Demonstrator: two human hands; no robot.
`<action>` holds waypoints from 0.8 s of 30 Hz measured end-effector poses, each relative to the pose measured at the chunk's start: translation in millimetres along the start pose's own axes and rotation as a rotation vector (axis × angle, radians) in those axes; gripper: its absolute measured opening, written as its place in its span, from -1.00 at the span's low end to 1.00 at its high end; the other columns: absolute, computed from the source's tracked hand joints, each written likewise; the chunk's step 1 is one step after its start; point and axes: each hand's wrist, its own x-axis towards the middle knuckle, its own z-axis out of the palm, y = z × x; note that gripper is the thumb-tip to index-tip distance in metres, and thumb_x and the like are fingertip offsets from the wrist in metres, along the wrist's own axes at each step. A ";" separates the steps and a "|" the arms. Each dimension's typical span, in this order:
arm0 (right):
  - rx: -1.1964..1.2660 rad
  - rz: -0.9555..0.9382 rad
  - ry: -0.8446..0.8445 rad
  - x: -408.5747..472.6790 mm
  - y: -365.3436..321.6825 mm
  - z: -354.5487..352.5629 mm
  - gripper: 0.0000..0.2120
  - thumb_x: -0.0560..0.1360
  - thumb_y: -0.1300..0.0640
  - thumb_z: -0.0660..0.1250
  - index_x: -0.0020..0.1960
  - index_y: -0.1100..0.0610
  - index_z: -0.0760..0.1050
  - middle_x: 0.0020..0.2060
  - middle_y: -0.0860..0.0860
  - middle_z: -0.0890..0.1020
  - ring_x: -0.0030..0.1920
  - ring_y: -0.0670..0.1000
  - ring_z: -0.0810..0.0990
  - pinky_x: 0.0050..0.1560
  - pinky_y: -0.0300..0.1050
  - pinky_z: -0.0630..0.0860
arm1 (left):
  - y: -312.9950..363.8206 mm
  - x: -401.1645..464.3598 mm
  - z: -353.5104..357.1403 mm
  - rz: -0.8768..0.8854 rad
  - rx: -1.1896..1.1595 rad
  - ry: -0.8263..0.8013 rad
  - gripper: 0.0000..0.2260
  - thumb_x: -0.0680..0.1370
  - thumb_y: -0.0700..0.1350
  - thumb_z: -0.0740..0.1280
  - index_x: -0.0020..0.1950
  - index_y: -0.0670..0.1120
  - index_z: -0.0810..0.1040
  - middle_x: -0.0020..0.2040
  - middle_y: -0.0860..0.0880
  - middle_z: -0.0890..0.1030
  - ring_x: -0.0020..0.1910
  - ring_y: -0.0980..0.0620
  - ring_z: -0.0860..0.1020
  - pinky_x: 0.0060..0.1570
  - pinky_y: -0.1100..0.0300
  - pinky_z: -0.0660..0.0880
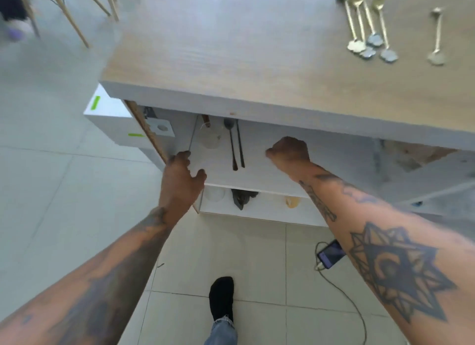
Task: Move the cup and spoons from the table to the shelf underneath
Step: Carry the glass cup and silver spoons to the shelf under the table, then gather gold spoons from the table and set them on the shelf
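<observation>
Reaching beneath the bench [257, 62], the right hand [289, 153] is clenched, contents indiscernible, the left hand [181, 176] released on the shelf [257, 170] edge, while remaining spoons [367, 26] lie upper right, handles pointing near-vertically, nearer the right hand.

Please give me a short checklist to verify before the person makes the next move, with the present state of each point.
1. Spoons left on the table: not ok, the gold spoons lie on the tabletop, far right.
2. Upper shelf has free space: ok, bare board right of the dark spoon.
3. Left hand free: ok, fingers open at the shelf's left edge.
4. Right hand free: cannot tell, it is closed in a fist over the shelf.
5. Cup on the shelf: cannot tell, a pale blurred cup shape lies by the dark spoon.
</observation>
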 end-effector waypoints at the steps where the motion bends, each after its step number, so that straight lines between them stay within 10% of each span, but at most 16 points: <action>1: 0.014 0.002 0.005 -19.0 8.8 -11.7 -0.78 0.47 0.17 0.27 -0.34 0.21 0.45 -0.41 0.08 0.51 -0.39 0.06 0.49 -0.47 -0.24 0.21 | 6.4 -15.5 -9.8 0.019 0.011 0.022 -0.55 0.54 -0.13 0.42 0.41 -0.20 0.49 0.30 -0.19 0.59 0.16 -0.15 0.64 0.20 0.07 0.56; 7: 0.183 0.105 0.061 -136.2 64.4 -78.2 -0.80 0.49 0.05 0.29 -0.28 0.09 0.54 -0.37 0.03 0.49 -0.32 0.10 0.48 -0.30 -0.22 0.36 | 56.8 -99.5 -74.9 0.136 0.044 0.067 -0.75 0.52 -0.19 0.40 0.19 -0.14 0.66 0.07 -0.08 0.64 -0.03 -0.07 0.65 0.03 0.10 0.56; 12: 0.289 0.135 0.164 -201.5 88.8 -169.5 -0.80 0.49 -0.04 0.33 0.00 0.06 0.57 0.06 0.09 0.66 0.10 0.12 0.62 0.02 -0.12 0.51 | 132.5 -120.7 -139.1 0.308 0.117 0.144 -0.86 0.51 -0.16 0.44 0.04 -0.11 0.72 -0.10 -0.01 0.67 -0.16 0.00 0.65 -0.10 0.14 0.55; 24: 0.396 -0.043 0.553 -237.6 30.4 -392.3 -0.79 0.47 0.03 0.35 -0.29 0.10 0.60 -0.20 0.17 0.70 0.01 0.18 0.68 -0.19 -0.14 0.45 | 350.2 -81.9 -257.6 0.638 0.073 0.280 -0.86 0.53 -0.13 0.41 -0.01 -0.15 0.73 -0.08 -0.10 0.69 -0.19 0.01 0.57 -0.08 0.21 0.47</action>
